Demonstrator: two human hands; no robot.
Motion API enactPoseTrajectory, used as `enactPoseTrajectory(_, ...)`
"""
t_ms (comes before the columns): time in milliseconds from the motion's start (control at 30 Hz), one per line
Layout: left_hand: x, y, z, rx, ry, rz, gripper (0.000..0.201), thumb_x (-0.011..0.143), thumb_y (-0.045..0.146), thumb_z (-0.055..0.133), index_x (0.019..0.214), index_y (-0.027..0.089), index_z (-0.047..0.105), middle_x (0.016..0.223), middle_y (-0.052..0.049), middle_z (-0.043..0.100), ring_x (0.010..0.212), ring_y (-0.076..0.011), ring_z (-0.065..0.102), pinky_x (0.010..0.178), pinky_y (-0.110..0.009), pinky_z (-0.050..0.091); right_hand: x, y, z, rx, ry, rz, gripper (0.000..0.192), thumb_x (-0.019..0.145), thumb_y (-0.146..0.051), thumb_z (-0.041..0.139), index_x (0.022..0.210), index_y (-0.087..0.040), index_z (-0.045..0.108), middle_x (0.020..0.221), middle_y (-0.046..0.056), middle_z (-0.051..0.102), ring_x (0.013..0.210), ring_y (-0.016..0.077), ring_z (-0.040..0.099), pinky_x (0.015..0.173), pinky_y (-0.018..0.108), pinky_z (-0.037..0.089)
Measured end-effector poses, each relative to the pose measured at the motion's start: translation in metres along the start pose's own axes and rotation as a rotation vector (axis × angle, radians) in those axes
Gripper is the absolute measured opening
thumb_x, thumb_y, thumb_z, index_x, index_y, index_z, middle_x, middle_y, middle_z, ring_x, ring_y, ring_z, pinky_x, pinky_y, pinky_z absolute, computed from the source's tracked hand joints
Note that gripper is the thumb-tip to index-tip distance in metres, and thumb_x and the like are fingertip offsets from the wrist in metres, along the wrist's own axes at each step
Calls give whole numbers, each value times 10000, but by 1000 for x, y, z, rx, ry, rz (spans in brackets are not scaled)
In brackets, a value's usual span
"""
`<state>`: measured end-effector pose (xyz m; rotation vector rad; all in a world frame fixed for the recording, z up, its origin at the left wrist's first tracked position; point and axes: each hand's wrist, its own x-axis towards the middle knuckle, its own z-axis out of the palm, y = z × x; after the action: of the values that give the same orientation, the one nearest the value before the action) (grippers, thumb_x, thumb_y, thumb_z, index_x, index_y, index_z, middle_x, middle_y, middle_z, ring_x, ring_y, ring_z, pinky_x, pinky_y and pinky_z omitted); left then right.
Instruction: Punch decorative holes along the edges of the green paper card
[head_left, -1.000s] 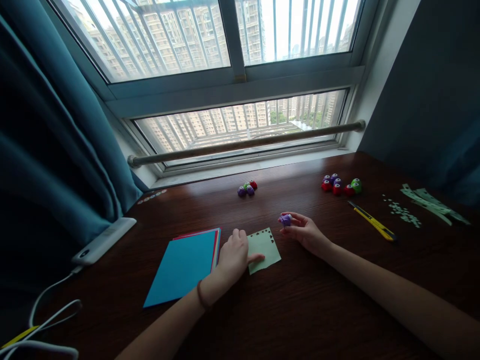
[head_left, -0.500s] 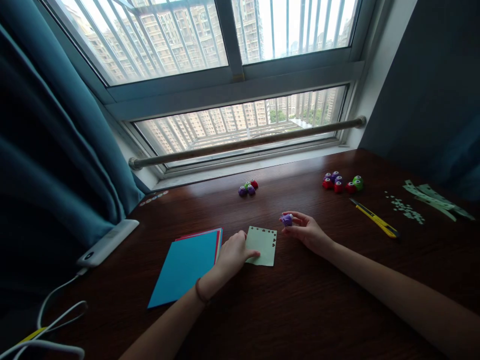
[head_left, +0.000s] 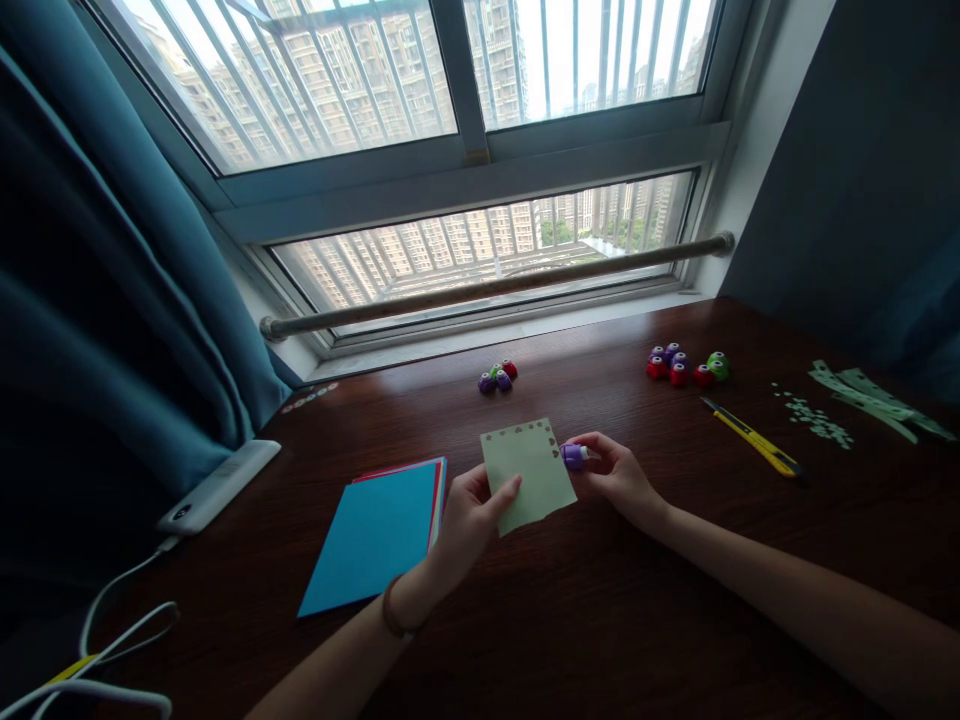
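Note:
My left hand (head_left: 466, 515) pinches the lower left corner of a pale green paper square (head_left: 529, 470) and holds it up off the dark wooden desk (head_left: 600, 620). Small heart-shaped holes run along the paper's top and right edges. My right hand (head_left: 619, 475) grips a small purple paper punch (head_left: 574, 456) and presses it against the paper's right edge.
A stack of coloured paper with a blue top sheet (head_left: 371, 535) lies left of my hands. More small punches sit in groups at the back middle (head_left: 496, 377) and back right (head_left: 684, 367). A yellow utility knife (head_left: 752, 437), green paper scraps (head_left: 817, 420) and strips (head_left: 874, 400) lie right. A white power bank (head_left: 217, 487) with cables sits left.
The green paper lay flat on the desk under my left hand; now that hand has lifted it. My right hand has brought the purple punch to the paper's right edge.

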<state>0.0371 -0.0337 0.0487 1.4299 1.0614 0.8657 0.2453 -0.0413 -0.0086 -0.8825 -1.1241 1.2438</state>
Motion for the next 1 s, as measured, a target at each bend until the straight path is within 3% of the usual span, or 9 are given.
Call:
enactPoseTrajectory(233,-4,2,2,-85,15,-14,312,709,376,648,882,117,631,906,-85,695,726,-203,646,600,-244,509,-4,0,3,-14,-26,-24,334,666,-189,714,951,-193,540,958,19,619,856,160,620,803,295,505)
enactPoseTrajectory(1000,-1,1,3,-74,13,-53,352,691,396,657,899,112,636,915,-78,690,722,-208,639,578,-244,500,-8,-6,6,-88,-106,-56,279,704,-187,673,966,-206,580,939,18,601,841,160,602,761,277,499)
